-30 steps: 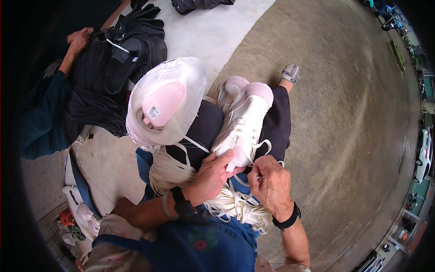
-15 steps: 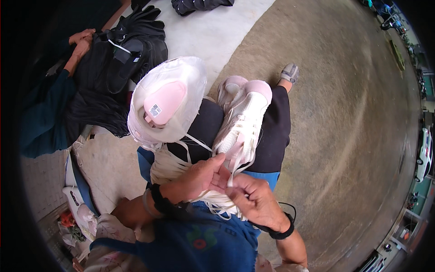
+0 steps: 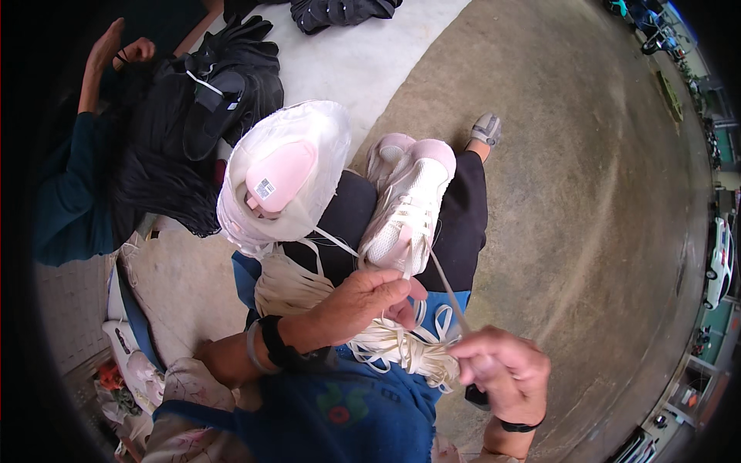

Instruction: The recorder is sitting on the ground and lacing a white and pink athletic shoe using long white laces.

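White and pink shoe uppers (image 3: 410, 197) lie together across my thighs, with white lacing threaded through the front one. My left hand (image 3: 374, 302) is closed near the end of the upper, pinching a white shoelace (image 3: 407, 265). To the lower right, my right hand (image 3: 502, 370) pinches another length of lace (image 3: 448, 285), drawn taut from the upper. Below the hands, a bundle of cream laces (image 3: 401, 347) rests on my blue apron (image 3: 332, 409). A second stack of white uppers with a pink piece (image 3: 282, 174) sits to the left, a lace trailing from it.
At the left, another person's hands (image 3: 116, 50) are raised beside a pile of black shoe uppers and laces (image 3: 208, 116). More black uppers (image 3: 340, 11) lie on a pale surface (image 3: 370, 54). Concrete floor (image 3: 571, 170) stretches right, toward parked vehicles (image 3: 719, 262).
My right hand has moved down and right, drawing a lace taut. My left hand has turned over and closed on lace. The other person's hands have lifted and parted.
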Available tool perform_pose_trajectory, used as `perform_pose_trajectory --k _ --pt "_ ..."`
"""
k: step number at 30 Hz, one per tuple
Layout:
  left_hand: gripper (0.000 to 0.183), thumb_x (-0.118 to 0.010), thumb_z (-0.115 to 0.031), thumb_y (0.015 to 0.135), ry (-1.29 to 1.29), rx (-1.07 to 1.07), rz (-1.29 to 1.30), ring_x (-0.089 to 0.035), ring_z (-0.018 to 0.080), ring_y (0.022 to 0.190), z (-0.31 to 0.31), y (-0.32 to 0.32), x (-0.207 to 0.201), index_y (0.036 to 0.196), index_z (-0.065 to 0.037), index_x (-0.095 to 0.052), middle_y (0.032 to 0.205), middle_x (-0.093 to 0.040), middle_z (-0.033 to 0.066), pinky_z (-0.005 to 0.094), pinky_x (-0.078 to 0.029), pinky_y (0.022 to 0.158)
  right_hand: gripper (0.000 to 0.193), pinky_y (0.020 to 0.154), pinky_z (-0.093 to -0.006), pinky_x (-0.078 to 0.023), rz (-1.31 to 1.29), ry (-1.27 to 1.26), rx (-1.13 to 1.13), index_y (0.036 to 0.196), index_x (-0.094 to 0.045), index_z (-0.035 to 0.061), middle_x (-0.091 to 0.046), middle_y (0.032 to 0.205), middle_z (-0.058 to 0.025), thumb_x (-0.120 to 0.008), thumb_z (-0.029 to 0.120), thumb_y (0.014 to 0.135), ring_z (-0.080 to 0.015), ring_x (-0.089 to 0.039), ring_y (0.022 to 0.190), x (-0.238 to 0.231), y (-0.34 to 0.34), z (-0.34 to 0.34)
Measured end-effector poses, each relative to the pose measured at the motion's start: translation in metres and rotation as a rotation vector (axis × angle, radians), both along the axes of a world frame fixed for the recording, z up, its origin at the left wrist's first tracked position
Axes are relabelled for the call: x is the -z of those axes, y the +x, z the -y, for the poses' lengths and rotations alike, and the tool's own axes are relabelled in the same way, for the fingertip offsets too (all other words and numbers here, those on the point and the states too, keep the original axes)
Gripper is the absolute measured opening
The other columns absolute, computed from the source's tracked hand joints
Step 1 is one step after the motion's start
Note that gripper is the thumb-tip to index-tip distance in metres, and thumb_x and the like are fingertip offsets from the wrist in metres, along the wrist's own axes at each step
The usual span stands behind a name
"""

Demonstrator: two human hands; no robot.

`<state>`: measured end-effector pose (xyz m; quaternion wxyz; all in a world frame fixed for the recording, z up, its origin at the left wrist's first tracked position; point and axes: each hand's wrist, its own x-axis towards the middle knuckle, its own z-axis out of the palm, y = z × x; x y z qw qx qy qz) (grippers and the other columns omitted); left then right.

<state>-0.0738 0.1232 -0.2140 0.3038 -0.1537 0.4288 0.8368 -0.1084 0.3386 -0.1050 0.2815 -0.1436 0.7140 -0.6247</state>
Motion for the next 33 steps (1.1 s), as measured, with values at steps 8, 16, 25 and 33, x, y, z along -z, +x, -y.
perform_pose_trajectory --k 8,16,25,33 --pt "0.026 -0.043 -0.019 0.107 -0.180 0.424 -0.336 -0.058 0.0080 0.063 -0.030 -0.002 -0.016 0.120 -0.005 -0.060 0.068 -0.058 0.0023 0.0248 -0.045 0.055 0.037 0.069 -0.0294 -0.051 -0.462 0.178 0.351 0.107 -0.068 -0.0037 -0.068 0.080 -0.0114 -0.052 0.030 0.102 -0.0172 -0.064 0.069 -0.022 -0.015 -0.020" --pt "0.022 -0.051 -0.013 0.095 -0.537 0.356 -1.140 -0.062 0.0194 0.071 -0.068 0.013 0.039 0.112 0.001 -0.057 0.075 -0.059 0.0071 0.0317 -0.052 0.060 0.028 0.060 -0.0317 -0.048 -0.307 0.359 0.468 0.104 -0.070 -0.0004 -0.066 0.083 -0.0076 -0.051 0.021 0.101 -0.0128 -0.059 0.068 0.023 -0.015 0.004" --pt "0.025 -0.056 -0.019 0.095 -0.716 0.414 -1.046 -0.064 0.0328 0.073 -0.026 0.015 0.006 0.093 0.005 -0.062 0.079 -0.060 0.0162 0.0422 -0.052 0.064 0.017 0.065 -0.0357 -0.050 -0.389 0.526 0.064 0.095 -0.067 -0.0017 -0.066 0.086 -0.0160 -0.072 0.013 0.087 -0.0260 -0.064 0.072 0.104 -0.035 0.034" --pt "0.012 -0.066 -0.010 0.088 -1.189 0.096 -0.825 -0.063 0.0363 0.073 0.029 -0.048 -0.002 0.094 -0.004 -0.057 0.086 -0.058 0.0153 0.0442 -0.050 0.062 0.012 0.064 -0.0352 -0.053 -0.489 0.495 0.093 0.094 -0.067 -0.0010 -0.067 0.087 -0.0147 -0.072 0.002 0.083 -0.0267 -0.067 0.070 0.115 -0.038 0.043"
